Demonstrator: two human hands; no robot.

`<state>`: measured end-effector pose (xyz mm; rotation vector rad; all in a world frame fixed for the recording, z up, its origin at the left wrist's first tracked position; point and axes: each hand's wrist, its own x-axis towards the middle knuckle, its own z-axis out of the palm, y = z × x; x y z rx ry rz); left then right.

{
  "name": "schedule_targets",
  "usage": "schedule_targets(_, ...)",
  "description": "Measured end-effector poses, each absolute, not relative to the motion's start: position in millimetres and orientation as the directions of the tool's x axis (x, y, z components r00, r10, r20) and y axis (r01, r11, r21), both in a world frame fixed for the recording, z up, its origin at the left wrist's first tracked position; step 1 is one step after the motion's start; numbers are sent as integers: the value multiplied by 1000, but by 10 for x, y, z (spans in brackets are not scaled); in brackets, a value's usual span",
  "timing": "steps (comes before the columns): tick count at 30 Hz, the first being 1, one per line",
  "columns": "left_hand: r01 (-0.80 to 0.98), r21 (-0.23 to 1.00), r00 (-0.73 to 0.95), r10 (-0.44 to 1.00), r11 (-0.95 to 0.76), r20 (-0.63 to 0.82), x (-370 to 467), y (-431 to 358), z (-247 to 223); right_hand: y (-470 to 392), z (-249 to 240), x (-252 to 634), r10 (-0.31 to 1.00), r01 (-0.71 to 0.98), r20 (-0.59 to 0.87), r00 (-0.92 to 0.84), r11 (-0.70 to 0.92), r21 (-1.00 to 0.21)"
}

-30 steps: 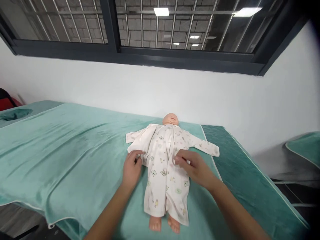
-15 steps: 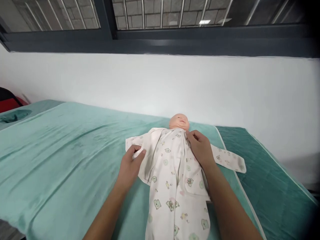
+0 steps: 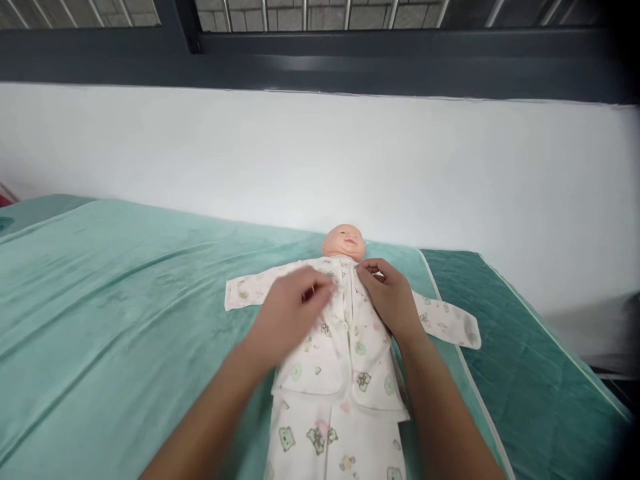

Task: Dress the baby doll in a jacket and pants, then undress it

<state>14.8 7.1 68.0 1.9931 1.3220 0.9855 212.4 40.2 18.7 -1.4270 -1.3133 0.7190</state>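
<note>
A baby doll (image 3: 344, 241) lies on its back, with its head toward the wall. It wears a white printed baby jacket (image 3: 313, 367) over white printed pants (image 3: 300, 447). Both sleeves stretch out to the sides, and the two front panels meet near the middle, with a button showing. My left hand (image 3: 293, 310), slightly blurred, is closed in a pinch at the edge of the left-side panel on the chest. My right hand (image 3: 393, 297) pinches the other panel's edge just below the doll's neck. The pants' lower end is cut off by the frame.
Under the doll is a wrinkled light green sheet (image 3: 150, 320), with a darker green quilted cover (image 3: 520, 347) to the right. A white wall (image 3: 300, 153) rises right behind the head, below a dark window frame (image 3: 350, 63) with bars.
My left hand has moved right and up, bringing the jacket's left-side panel over the doll's chest. My right hand stays at the collar edge. The view has shifted slightly.
</note>
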Motion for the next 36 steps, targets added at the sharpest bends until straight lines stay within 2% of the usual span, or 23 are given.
schedule_targets(2, 568, 768, 161, 954, -298, 251, 217, 379, 675, 421, 176, 2142, 953, 331, 218, 212, 140, -933)
schedule_targets(6, 572, 778, 232, 961, -259, 149, 407, 755, 612, 441, 169, 2151, 952, 331, 265, 151, 204, -921)
schedule_targets(9, 593, 779, 192, 975, -203, 109, 503, 823, 609, 444, 178, 2146, 953, 378, 275, 128, 210, -902)
schedule_targets(13, 554, 801, 159, 974, -226, 164, 582, 804, 661, 447, 186, 2152, 942, 413, 301, 146, 219, -884)
schedule_targets(21, 346, 912, 57, 975, -219, 213, 678, 749, 484, 435, 183, 2142, 963, 305, 225, 150, 172, -937)
schedule_targets(27, 300, 931, 38, 978, -206, 204, 621, 777, 408, 447, 175, 2127, 947, 399, 295, 127, 224, -889)
schedule_targets(36, 286, 934, 88, 976, -215, 197, 611, 768, 421, 418, 209, 2074, 898, 402, 423, 117, 347, -847)
